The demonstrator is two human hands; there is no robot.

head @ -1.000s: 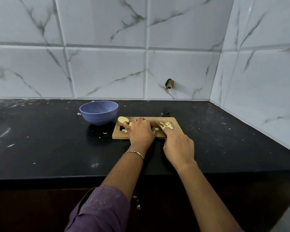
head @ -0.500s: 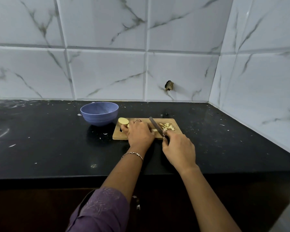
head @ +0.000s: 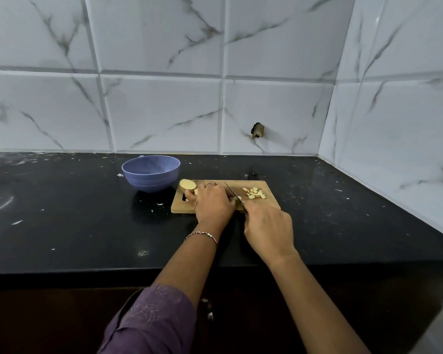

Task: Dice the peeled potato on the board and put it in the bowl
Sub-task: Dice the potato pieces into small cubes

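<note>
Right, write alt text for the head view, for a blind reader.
A person's right hand grips a thin-bladed knife over a rectangular wooden cutting board while the left hand steadies pale potato. Diced potato pieces lie on the board's right; a round blue bowl stands left of it on the black counter.

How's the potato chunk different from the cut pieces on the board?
The potato chunk is one large piece; the cut pieces are many small bits, loosely piled. The potato chunk lies left of the left hand; the cut pieces lie right of the knife. Both are pale and rest on the board.
</note>
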